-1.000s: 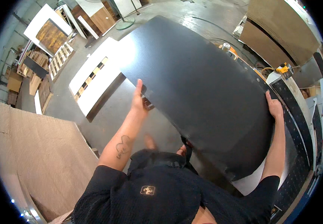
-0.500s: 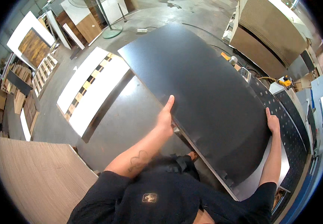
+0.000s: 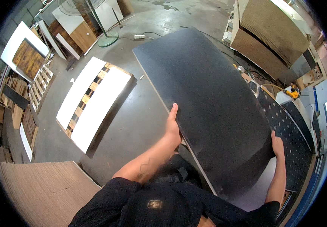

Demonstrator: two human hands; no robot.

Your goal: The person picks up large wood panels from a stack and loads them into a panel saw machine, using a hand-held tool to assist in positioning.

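A large dark grey board (image 3: 205, 102) with a pale edge is held in front of my body, slanting from far left to near right. My left hand (image 3: 174, 126) grips its left long edge, thumb lying on the top face and fingers hidden underneath. On the opposite edge my right hand (image 3: 278, 145) is closed, thumb up along the face, its other fingers out of sight. Beneath the board's near right part a pale grey sheet (image 3: 252, 193) shows. To the right lies a black perforated table top (image 3: 284, 125) with shiny studs.
Two white panels (image 3: 102, 109) lie on a wooden pallet on the floor to the left. A stack of wood-grain boards (image 3: 50, 185) is at near left. Brown sheets (image 3: 269, 41) are piled far right. A fan stand (image 3: 107, 39), a power strip (image 3: 139, 37) and a yellow tool (image 3: 292, 93) also show.
The board has swung, its far end shifting right and its near end left, with both hands still holding it. My right hand appears lower in view, and the whole view has shifted slightly.
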